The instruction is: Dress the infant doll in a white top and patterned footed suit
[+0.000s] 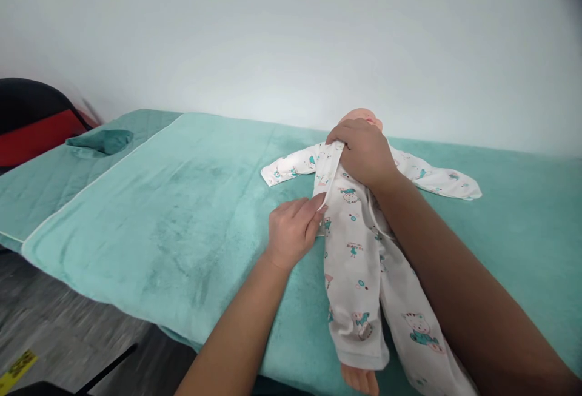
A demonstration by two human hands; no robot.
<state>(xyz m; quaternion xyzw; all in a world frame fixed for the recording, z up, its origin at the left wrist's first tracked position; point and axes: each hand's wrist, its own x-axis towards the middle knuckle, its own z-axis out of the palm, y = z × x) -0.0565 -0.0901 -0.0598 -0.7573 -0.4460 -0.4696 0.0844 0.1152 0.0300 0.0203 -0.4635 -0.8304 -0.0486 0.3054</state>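
Observation:
A baby doll (373, 120) lies on its back on a teal bed, its head toward the wall. It wears a white printed baby shirt (293, 165) with sleeves spread to both sides, and matching white trousers (354, 275). My left hand (294, 229) pinches the edge of the shirt's front flap at the doll's waist. Higher up, my right hand (364, 148) is closed on the same flap near the neckline, covering the doll's chin and chest. A bare doll foot (360, 379) sticks out of one trouser leg. My right forearm hides part of the other leg.
The teal bed cover (182, 202) stretches far to the left, where a folded-up piece of cloth with an opening (100, 142) lies. A black and red chair (36, 120) stands beyond. The white wall (291, 38) borders the bed's far side. Grey floor (59, 317) shows lower left.

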